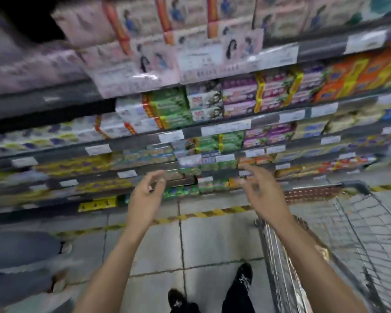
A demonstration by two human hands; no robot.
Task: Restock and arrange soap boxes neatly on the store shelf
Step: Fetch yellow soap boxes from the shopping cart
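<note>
The left hand [145, 196] and right hand [263, 192], both empty with loose fingers, face the boxes [181, 191] lying sideways between them, nearer the left.

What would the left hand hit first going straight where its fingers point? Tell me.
Likely the green soap boxes low on the rack, just beyond the left hand. Nothing shows between them, though blur hides depth, so the front rail below them may come first.
</note>
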